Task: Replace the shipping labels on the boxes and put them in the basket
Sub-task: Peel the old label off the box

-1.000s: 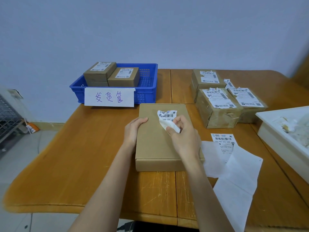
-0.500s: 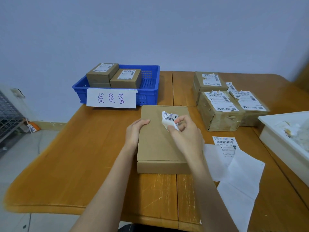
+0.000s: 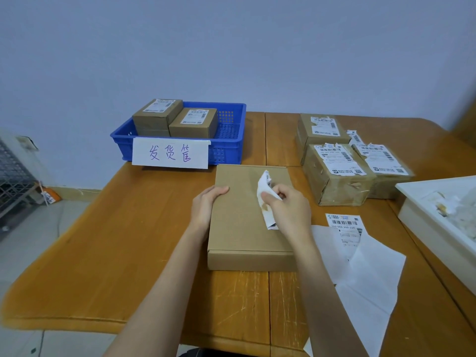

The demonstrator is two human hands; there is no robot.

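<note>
Head view: flat brown cardboard box [image 3: 247,217] lying mid-counter on the orange wooden counter [image 3: 128,240], just in front of the blue plastic basket [image 3: 229,148] (two labelled boxes inside). Left hand [image 3: 206,204] resting flat on its left edge; right hand [image 3: 288,210] pinching a crumpled white torn label [image 3: 265,199] above the lid.

Wooden table [image 3: 144,228] carries boxes [image 3: 247,228], basket [image 3: 229,150], papers [image 3: 371,284], tray [image 3: 422,212].

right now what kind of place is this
Probably a small parcel packing or shipping station, not a home desk: a blue basket with a handwritten sign holding relabelled boxes, taped parcels with torn labels waiting, and a fresh shipping label on the wooden table.
</note>
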